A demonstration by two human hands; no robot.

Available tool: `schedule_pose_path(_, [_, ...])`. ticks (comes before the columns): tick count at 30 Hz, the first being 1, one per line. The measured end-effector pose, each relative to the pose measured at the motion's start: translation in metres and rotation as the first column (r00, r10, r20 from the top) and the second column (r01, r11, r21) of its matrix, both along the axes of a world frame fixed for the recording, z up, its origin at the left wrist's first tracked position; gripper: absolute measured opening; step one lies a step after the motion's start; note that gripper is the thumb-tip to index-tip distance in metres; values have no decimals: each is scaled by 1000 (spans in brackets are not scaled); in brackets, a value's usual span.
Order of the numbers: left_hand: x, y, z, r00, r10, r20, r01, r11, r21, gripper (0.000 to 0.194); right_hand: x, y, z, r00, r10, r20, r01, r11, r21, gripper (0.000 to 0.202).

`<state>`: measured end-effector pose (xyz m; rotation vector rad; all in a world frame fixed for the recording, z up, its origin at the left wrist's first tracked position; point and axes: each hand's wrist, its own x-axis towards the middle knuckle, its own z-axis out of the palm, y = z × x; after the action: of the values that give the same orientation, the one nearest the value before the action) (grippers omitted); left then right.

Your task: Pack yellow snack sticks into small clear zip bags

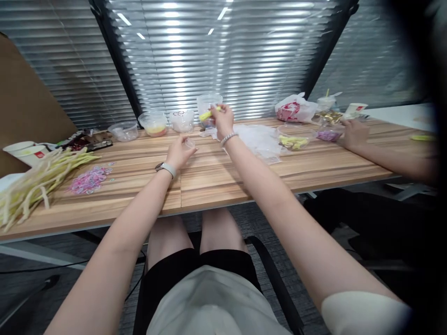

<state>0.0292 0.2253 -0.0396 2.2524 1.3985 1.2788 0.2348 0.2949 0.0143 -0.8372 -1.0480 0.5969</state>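
My left hand (179,152) is closed just above the table, its thumb and fingers on a small clear plastic piece (190,143). My right hand (224,120) reaches farther forward and pinches a short yellow piece (206,115), whose exact kind I cannot make out. That piece is held in front of a tall clear plastic cup (209,100) near the blinds. White translucent plastic bags (256,142) lie spread to the right of my right hand. A clear bowl (183,122) stands beyond my left hand.
At left lie long fluffy yellow stems (42,179) and a pile of small pink and purple pieces (90,180). A clear tub (153,122) stands behind. To the right are a container of yellow pieces (293,142), a red-and-white bag (295,109) and another person's hand (356,134).
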Motion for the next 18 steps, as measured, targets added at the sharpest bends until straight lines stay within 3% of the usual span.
schedule_pose_path(3, [0,5,-5,997,-46,63,47,999,-1,62,-41,-27,-22,916,203,-347,-272,948,-162,27])
schedule_pose_path(6, [3,8,-8,994,-74,85,74,997,11,67,-44,-46,-38,838,308,-451,-422,890,-175,25])
schedule_pose_path(10, [3,10,-10,998,-18,57,16,999,36,76,-30,-52,-47,837,311,-451,-429,884,-187,20])
schedule_pose_path(18, [2,5,-6,994,-18,-107,35,987,157,60,-34,-53,-53,845,335,-417,-454,861,-229,21])
